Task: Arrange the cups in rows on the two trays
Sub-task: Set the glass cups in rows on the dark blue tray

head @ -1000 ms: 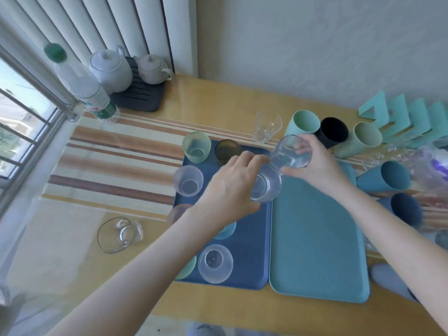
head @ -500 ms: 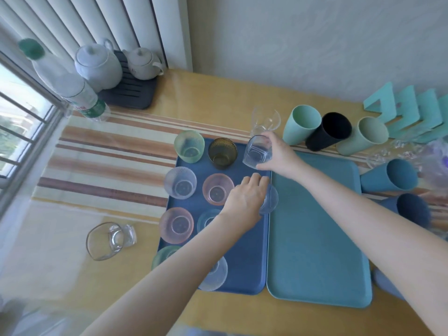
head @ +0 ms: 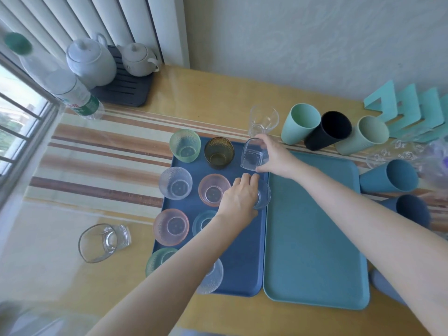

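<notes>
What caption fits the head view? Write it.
Left hand grips nearer glass, right hand farther glass, over dark blue tray.

Domestic room, seemingly a home dining or tea corner beside a barred window [head: 17, 117]. Pale wooden table [head: 218, 93] against a plain wall [head: 315, 40], dressed with a striped cloth runner [head: 101, 163]. Large white teapot [head: 91, 61] and smaller white teapot [head: 138, 59] on a dark slatted drip tray [head: 123, 90], near a plastic water bottle [head: 70, 90]. White vertical blinds [head: 109, 18] behind. Household drinkware: tinted glass cups [head: 171, 226] on a dark blue tray [head: 242, 251], teal tray [head: 315, 238] just beside, plastic tumblers [head: 300, 127] lying on their sides.
</notes>
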`<state>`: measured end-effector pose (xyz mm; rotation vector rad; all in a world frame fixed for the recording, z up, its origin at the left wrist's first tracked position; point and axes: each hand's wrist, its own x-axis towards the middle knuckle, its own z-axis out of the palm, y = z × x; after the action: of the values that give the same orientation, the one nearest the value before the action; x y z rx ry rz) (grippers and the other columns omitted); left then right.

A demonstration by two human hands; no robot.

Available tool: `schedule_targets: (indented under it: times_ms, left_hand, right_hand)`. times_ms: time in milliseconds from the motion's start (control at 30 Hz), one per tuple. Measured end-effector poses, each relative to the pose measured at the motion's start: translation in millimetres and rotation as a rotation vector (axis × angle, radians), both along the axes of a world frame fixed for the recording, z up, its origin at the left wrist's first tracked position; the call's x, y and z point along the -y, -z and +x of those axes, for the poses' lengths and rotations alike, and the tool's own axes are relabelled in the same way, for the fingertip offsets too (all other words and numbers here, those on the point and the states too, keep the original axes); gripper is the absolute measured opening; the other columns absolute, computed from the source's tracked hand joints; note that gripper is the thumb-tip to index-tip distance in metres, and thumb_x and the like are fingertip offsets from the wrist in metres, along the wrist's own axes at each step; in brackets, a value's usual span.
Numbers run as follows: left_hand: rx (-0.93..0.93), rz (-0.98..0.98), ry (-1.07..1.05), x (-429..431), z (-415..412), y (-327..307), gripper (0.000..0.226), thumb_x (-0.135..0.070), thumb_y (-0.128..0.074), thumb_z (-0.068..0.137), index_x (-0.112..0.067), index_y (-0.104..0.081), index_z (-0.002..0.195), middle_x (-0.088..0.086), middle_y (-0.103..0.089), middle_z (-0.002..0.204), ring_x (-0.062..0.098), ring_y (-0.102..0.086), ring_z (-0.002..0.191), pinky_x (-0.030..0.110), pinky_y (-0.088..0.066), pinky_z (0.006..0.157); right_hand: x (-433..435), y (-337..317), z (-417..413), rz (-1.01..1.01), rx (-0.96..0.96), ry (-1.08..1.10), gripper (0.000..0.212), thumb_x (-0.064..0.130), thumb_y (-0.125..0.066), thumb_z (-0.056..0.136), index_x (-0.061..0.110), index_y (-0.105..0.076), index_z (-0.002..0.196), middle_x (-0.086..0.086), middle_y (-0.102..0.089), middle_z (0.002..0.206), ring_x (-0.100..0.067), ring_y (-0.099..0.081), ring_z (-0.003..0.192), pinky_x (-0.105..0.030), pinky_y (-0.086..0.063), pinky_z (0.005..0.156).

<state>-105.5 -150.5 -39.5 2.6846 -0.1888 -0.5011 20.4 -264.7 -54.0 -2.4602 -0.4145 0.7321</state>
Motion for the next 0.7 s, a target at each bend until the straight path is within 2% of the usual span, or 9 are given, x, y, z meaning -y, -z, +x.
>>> schedule_targets:
  times_ms: [133, 333, 467, 500, 600, 667, 700]
  left_hand:
    - [0.011, -0.002, -0.008, 0, 2, 3, 0.079, -0.017, -0.068, 0.075, -0.008, -0.023, 0.14, 0.01, -0.043, 0.123, 0.027, -0.046, 0.11, 0.036, -0.05, 0.077]
    - [0.021, 0.005, -0.017, 2, 3, 8, 0.089, -0.019, -0.071, 0.075, -0.011, -0.016, 0.143, 0.009, -0.042, 0.124, 0.026, -0.044, 0.112, 0.034, -0.048, 0.081]
    - [0.091, -0.043, -0.021, 0, 1, 0, 0.095, -0.029, -0.077, 0.07, -0.006, -0.021, 0.143, 0.012, -0.039, 0.134, 0.03, -0.025, 0.135, 0.034, -0.034, 0.105]
    - [0.137, -0.08, -0.019, -2, 0, -6, 0.092, -0.03, -0.078, 0.068, -0.004, -0.027, 0.141, 0.014, -0.041, 0.134, 0.031, -0.022, 0.138, 0.037, -0.033, 0.107]
    - [0.387, -0.233, -0.111, -17, -6, -25, 0.066, -0.036, -0.073, 0.069, -0.005, -0.052, 0.124, 0.011, -0.056, 0.121, 0.032, -0.039, 0.13, 0.04, -0.039, 0.102]
    - [0.507, -0.268, -0.213, -47, -13, -32, 0.049, -0.033, -0.061, 0.076, -0.008, -0.057, 0.118, 0.009, -0.058, 0.119, 0.028, -0.042, 0.125, 0.036, -0.035, 0.104]
    - [0.531, -0.249, -0.275, -68, -19, -32, 0.045, -0.029, -0.058, 0.078, -0.008, -0.058, 0.118, 0.009, -0.058, 0.119, 0.028, -0.042, 0.123, 0.036, -0.032, 0.105]
  right_hand:
    - [1, 1, -1, 0.021, -0.002, 0.005, 0.088, 0.003, -0.079, 0.065, 0.014, -0.03, 0.137, -0.012, -0.04, 0.137, -0.019, -0.041, 0.124, -0.018, -0.029, 0.089]
    - [1, -2, -5, 0.031, -0.012, 0.006, 0.093, 0.007, -0.078, 0.068, 0.016, -0.023, 0.142, -0.014, -0.033, 0.141, -0.026, -0.039, 0.127, -0.026, -0.033, 0.097]
    - [6, -23, -8, -0.025, 0.071, 0.014, 0.1, 0.011, -0.078, 0.069, 0.015, -0.015, 0.146, -0.014, -0.034, 0.14, -0.027, -0.043, 0.123, -0.032, -0.036, 0.1]
    - [8, -31, -7, -0.035, 0.111, 0.024, 0.096, 0.012, -0.078, 0.069, 0.014, -0.019, 0.144, -0.013, -0.037, 0.139, -0.026, -0.044, 0.122, -0.031, -0.035, 0.099]
    - [12, -56, 3, -0.006, 0.235, 0.06, 0.07, 0.016, -0.074, 0.074, 0.011, -0.04, 0.134, -0.009, -0.045, 0.131, -0.022, -0.045, 0.12, -0.027, -0.033, 0.095]
    - [9, -66, 18, -0.005, 0.357, 0.069, 0.06, 0.015, -0.071, 0.076, 0.008, -0.045, 0.13, -0.01, -0.048, 0.13, -0.025, -0.043, 0.121, -0.025, -0.029, 0.096]
    - [5, -68, 27, -0.044, 0.406, 0.052, 0.062, 0.016, -0.071, 0.077, 0.007, -0.044, 0.132, -0.012, -0.047, 0.132, -0.028, -0.04, 0.123, -0.027, -0.028, 0.098]
